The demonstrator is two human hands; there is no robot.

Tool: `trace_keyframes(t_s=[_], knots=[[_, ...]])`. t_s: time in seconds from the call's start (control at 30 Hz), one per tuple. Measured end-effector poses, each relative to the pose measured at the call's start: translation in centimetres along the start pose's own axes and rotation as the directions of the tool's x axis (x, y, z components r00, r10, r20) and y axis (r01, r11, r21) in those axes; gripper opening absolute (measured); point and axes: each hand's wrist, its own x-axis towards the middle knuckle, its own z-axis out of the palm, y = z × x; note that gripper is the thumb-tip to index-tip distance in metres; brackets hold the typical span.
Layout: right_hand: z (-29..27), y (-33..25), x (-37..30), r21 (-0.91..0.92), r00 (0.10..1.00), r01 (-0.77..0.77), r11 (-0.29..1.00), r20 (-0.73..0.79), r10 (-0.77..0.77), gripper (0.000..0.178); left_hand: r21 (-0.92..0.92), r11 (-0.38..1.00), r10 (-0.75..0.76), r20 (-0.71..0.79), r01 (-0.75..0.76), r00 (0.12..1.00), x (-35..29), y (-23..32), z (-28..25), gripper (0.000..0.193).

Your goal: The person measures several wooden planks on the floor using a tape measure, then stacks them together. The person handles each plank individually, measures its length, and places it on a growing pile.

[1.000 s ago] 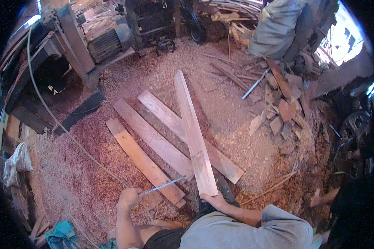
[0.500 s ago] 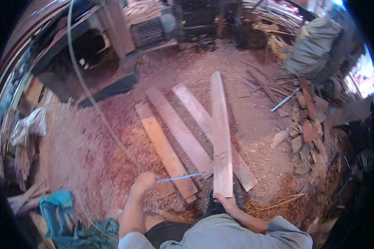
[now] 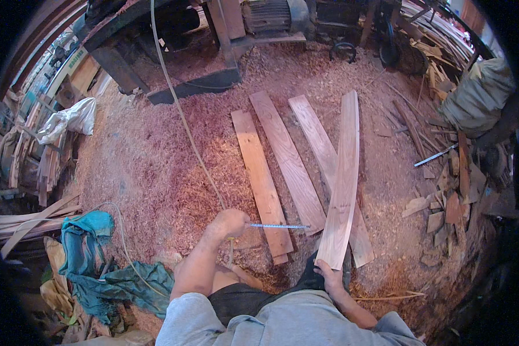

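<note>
My left hand (image 3: 232, 224) is closed round one end of a narrow, straight blue-and-white strip (image 3: 279, 226) with fine marks, resembling a measuring strip. Its free end points right, over the near end of an orange-brown plank (image 3: 263, 179). My right hand (image 3: 331, 278) grips the near end of a long pale wooden plank (image 3: 346, 167), which stretches away from me, tilted slightly right. Beneath that plank, another board (image 3: 311, 124) crosses at an angle, partly hidden. Between them and the orange-brown one lies a pinkish grained board (image 3: 285, 161).
Wood shavings (image 3: 150, 167) cover the ground. A pale cable (image 3: 181, 115) runs down past my left hand. A machine frame and motor (image 3: 268, 20) stand at the back. Scrap wood (image 3: 452, 210) and a sack (image 3: 481, 98) are at right; teal cloth (image 3: 92, 248) lies at left.
The whole view has shifted, so the boards appear farther right and more of the left side shows. Both hands keep their holds on the strip and the plank.
</note>
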Motion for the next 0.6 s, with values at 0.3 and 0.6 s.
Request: trace_keyframes(t_s=[0.3, 0.6], knots=[[-0.14, 0.11, 0.19, -0.013, 0.999, 0.019, 1.000, 0.039, -0.019, 0.034, 0.016, 1.000, -0.001, -0.006, 0.001, 1.000, 0.16, 0.21, -0.18, 0.022], [-0.03, -0.12, 0.00, -0.045, 0.999, 0.018, 0.999, 0.038, -0.016, 0.034, 0.030, 0.999, -0.014, 0.021, 0.013, 1.000, -0.18, 0.40, -0.67, 0.024]])
